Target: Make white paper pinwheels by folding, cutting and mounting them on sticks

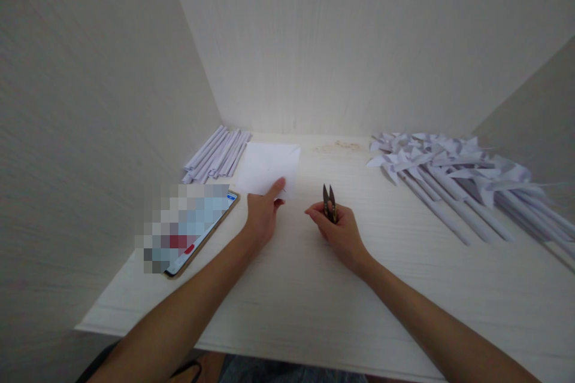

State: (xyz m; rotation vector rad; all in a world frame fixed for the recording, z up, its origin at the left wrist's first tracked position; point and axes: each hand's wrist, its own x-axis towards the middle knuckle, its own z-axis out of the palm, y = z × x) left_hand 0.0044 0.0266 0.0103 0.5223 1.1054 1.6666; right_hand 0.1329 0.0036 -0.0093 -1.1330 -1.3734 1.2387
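A white square sheet of paper (265,163) lies toward the back of the table. My left hand (264,209) pinches its near right corner, thumb on top and the other fingers mostly hidden below. Small dark marks show on the paper, one of them close to my thumb. My right hand (338,230) is closed around a pair of thread snips (330,206), whose two pointed blades stand up, slightly apart, away from me. The snips are a short way to the right of the sheet and do not touch it.
Rolled paper sticks (220,154) are bundled at the back left. A phone (209,227), partly blurred out, lies left of my left hand. Several white paper pinwheels (431,161) on paper sticks are piled at the right. Walls rise behind and beside the table (287,299).
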